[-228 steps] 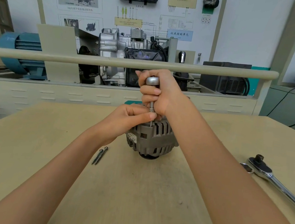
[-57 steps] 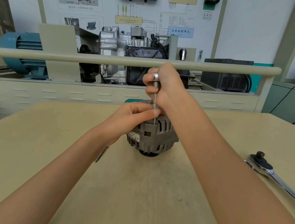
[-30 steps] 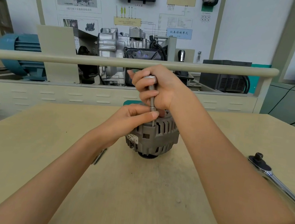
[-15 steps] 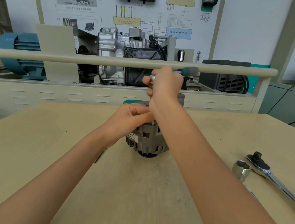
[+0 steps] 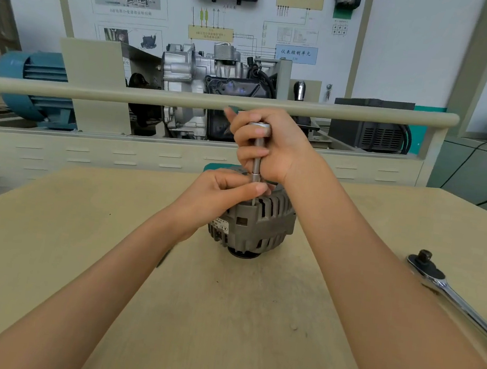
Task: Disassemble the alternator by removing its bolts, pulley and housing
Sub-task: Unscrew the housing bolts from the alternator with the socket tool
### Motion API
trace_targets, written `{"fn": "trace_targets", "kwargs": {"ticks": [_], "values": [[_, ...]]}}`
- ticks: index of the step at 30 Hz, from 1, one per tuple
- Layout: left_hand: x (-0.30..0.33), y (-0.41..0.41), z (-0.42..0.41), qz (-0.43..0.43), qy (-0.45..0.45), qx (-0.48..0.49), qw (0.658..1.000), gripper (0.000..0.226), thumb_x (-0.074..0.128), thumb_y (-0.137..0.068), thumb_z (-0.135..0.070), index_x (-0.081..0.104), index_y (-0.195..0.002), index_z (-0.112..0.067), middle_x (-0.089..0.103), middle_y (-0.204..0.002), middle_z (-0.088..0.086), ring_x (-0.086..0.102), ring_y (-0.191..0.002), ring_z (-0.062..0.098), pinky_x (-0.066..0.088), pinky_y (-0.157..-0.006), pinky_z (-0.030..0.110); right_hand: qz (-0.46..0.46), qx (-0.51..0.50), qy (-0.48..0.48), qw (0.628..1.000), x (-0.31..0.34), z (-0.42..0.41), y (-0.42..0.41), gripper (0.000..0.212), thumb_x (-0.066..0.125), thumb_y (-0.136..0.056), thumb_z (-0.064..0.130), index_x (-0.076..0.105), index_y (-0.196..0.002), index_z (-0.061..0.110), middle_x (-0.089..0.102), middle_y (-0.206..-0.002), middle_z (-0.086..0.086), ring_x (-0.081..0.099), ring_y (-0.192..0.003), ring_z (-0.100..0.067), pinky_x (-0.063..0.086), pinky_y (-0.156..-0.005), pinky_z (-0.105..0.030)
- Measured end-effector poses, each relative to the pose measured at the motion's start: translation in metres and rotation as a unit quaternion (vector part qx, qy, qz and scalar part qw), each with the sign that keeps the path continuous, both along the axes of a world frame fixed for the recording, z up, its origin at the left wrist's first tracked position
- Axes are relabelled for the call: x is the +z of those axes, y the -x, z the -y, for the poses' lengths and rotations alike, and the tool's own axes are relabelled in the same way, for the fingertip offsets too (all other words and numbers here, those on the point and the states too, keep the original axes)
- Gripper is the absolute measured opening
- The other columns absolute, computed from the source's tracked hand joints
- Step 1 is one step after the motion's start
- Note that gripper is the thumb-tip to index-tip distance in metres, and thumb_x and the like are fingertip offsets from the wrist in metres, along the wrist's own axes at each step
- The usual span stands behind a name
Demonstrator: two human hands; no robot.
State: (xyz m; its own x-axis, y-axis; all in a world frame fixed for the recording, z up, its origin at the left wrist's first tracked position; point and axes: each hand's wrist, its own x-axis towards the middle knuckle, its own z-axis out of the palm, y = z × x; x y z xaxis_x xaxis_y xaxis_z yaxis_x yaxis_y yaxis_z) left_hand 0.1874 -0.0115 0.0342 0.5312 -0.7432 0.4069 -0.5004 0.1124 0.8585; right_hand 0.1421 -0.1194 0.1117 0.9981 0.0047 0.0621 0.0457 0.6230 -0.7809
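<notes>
Alternator [image 5: 257, 225]: grey ribbed housing, stands on end at table centre, dark pulley end down on the top, vent slots facing up & round the side
Table [image 5: 221, 318]: tan top, scuffed patch at 6 o'clock of alternator
Driver [image 5: 258, 152]: slim metal shaft w/ round silver cap on top, upright, tip down at alternator's top rim; what the tip sits on can't be made out
R hand [image 5: 274, 145]: fingers curled round driver shaft & cap, at 12 o'clock above alternator
L hand [image 5: 220, 190]: on alternator's top at its 10 o'clock side, thumb & forefinger pinching driver's lower shaft just above the housing
Ratchet [image 5: 448, 291]: chrome, lies flat at 3 o'clock, well apart from alternator, head toward it, handle running to the right edge
Rail [image 5: 185, 98]: beige bar across at 12 o'clock, behind the hands
</notes>
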Motion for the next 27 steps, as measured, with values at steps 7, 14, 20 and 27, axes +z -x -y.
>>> {"fn": "trace_targets", "kwargs": {"ticks": [7, 14, 20, 27], "values": [[-0.001, -0.001, 0.001, 0.004, -0.006, 0.038, 0.999, 0.021, 0.061, -0.091, -0.02, 0.073, -0.087, -0.004, 0.063, -0.1, 0.033, 0.059, -0.084, 0.028, 0.046, -0.077, 0.039, 0.06, -0.404, 0.064, 0.91, -0.008, -0.028, -0.005, 0.02, 0.026, -0.09, -0.003, 0.042, -0.097, 0.007, 0.04, -0.058, -0.004, 0.039, -0.027, -0.005, 0.02, -0.028, -0.013], [0.001, -0.001, -0.001, -0.017, -0.021, -0.011, 1.0, 0.016, 0.058, -0.089, -0.028, 0.073, -0.094, -0.025, 0.075, -0.087, -0.006, 0.069, -0.079, 0.003, 0.05, -0.063, 0.013, -0.003, -0.053, 0.076, 0.996, 0.004, -0.001, 0.0, 0.025, 0.027, -0.095, 0.004, 0.048, -0.084, 0.011, 0.04, -0.044, 0.01, 0.032, -0.028, -0.001, 0.011, -0.027, -0.013], [0.001, 0.0, -0.003, -0.009, -0.01, -0.02, 1.0, 0.018, 0.055, -0.092, -0.021, 0.073, -0.097, -0.021, 0.073, -0.087, -0.016, 0.067, -0.085, -0.001, 0.05, -0.069, 0.012, 0.003, 0.026, 0.027, 0.999, 0.002, 0.002, 0.003, 0.02, 0.03, -0.096, 0.007, 0.05, -0.092, 0.01, 0.041, -0.044, 0.01, 0.034, -0.028, -0.002, 0.013, -0.027, -0.012], [-0.001, 0.0, 0.0, 0.004, 0.008, 0.024, 1.0, 0.03, 0.058, -0.092, -0.017, 0.076, -0.07, -0.028, 0.064, -0.087, 0.018, 0.058, -0.081, 0.021, 0.044, -0.069, 0.027, 0.082, -0.416, 0.036, 0.905, -0.009, -0.029, -0.008, 0.017, 0.026, -0.096, 0.002, 0.041, -0.101, 0.007, 0.043, -0.06, -0.003, 0.039, -0.027, -0.005, 0.021, -0.028, -0.012]]}}
